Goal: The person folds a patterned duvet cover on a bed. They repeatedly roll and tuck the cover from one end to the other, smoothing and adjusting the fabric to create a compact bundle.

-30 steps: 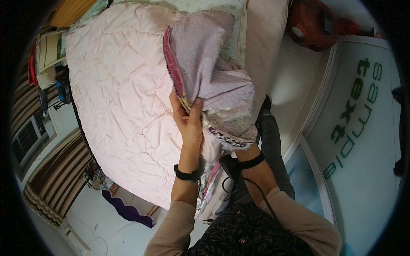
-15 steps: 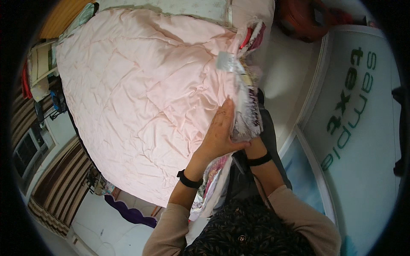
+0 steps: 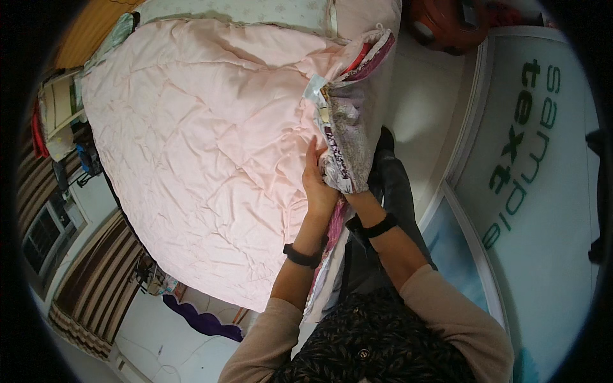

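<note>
A pale pink quilt (image 3: 191,147) lies spread over a bed. At its right edge hangs a crumpled grey-white piece (image 3: 351,137) with a dark printed band; whether it is plastic or cloth I cannot tell. My left hand (image 3: 318,185) grips its near left corner, fingers lying along the quilt side. Beneath its lower edge goes my right hand (image 3: 359,199), of which only the wrist end shows; its fingers are hidden. Past the piece, a red and purple fold (image 3: 373,57) shows at the quilt's far corner. Dark bands circle both wrists.
Right of the bed, a pale floor strip (image 3: 424,108) runs beside a framed glass panel (image 3: 530,153). An orange-red rounded object (image 3: 444,25) stands at the far right. My dark-trousered leg (image 3: 396,185) is by the bed edge. Striped curtains (image 3: 96,281) hang at left.
My left hand has shifted left and down, from lying flat against the piece to gripping its corner. The grey-white piece has swung left and opened out, showing more of its patterned face.
</note>
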Demonstrator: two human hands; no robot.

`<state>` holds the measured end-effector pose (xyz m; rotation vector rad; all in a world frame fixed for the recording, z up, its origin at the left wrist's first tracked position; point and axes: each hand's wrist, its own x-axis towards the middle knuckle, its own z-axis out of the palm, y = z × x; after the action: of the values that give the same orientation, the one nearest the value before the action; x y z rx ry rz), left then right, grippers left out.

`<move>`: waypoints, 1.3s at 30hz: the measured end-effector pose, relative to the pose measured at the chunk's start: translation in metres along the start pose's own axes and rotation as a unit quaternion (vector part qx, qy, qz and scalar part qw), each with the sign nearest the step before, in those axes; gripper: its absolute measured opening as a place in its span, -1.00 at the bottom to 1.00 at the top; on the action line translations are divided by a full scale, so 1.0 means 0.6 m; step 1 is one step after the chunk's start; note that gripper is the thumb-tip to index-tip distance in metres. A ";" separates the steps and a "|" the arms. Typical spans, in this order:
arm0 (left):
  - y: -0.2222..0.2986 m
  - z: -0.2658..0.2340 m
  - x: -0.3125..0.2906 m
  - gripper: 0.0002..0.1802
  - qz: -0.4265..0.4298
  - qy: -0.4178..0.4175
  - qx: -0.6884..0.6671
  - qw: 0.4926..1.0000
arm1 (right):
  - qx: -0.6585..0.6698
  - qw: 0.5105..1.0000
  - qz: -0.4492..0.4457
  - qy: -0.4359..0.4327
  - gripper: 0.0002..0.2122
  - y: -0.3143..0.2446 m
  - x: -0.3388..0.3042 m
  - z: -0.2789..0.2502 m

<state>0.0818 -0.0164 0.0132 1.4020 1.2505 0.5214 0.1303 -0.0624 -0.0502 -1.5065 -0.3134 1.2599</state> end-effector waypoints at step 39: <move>0.016 -0.135 0.086 -0.73 -0.237 -0.344 0.045 0.907 | -0.407 0.902 -0.143 0.015 -0.61 0.031 0.014 0.025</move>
<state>0.0333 0.0661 0.0268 1.1407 0.9728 -0.3556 0.1140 -0.0549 -0.0677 -2.0689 -1.1021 0.8929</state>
